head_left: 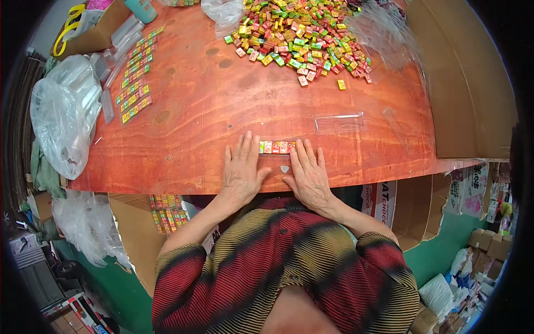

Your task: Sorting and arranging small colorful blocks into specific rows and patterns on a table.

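Observation:
Near the table's front edge lies a short row of small coloured boxes, green at its left end and mostly red and white along the rest. My left hand rests at the left end of the row, palm down with fingers stretched out. At the other end my right hand lies the same way, its fingertips covering part of the last box. Both hands are open. Between my thumbs sits a small pale triangular piece. Just beyond my right hand is a clear plastic tray.
A heap of small coloured boxes covers the far middle. Rows of similar boxes line the left, beside a clear plastic bag. A tall cardboard box stands right. Below the table's edge, an open carton holds packed boxes.

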### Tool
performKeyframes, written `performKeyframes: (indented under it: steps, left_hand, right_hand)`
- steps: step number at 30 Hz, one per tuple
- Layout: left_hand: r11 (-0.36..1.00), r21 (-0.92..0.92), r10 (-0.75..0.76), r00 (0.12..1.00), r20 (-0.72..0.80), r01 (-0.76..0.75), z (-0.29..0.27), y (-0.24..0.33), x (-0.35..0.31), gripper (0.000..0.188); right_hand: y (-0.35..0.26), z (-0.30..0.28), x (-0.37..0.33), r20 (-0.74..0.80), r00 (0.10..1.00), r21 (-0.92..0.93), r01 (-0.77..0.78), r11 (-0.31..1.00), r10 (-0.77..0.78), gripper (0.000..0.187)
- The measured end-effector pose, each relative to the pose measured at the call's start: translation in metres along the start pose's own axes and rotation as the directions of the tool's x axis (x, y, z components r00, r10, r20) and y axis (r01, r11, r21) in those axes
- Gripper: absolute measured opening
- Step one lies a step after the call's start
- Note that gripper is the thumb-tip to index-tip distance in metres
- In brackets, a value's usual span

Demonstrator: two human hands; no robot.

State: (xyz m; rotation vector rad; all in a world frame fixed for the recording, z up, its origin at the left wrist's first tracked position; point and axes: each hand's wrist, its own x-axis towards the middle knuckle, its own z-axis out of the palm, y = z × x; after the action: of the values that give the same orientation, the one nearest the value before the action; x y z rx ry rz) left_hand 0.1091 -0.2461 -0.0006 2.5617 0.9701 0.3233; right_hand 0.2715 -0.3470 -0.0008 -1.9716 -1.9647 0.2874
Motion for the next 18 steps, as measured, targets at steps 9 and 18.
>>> performKeyframes:
  steps: [9, 18]
  left_hand:
    - [0.967, -0.253, -0.087, 0.977, -0.196, 0.035, -0.01, -0.017, 0.018, 0.031]
    - [0.917, -0.351, -0.163, 0.982, 0.097, 0.187, -0.031, -0.023, 0.046, 0.023]
  right_hand:
    - [0.008, -0.015, -0.011, -0.189, 0.981, 0.236, -0.006, 0.972, 0.052, 0.059]
    - [0.015, -0.01, -0.02, -0.245, 0.959, 0.269, -0.072, 0.961, 0.14, 0.049]
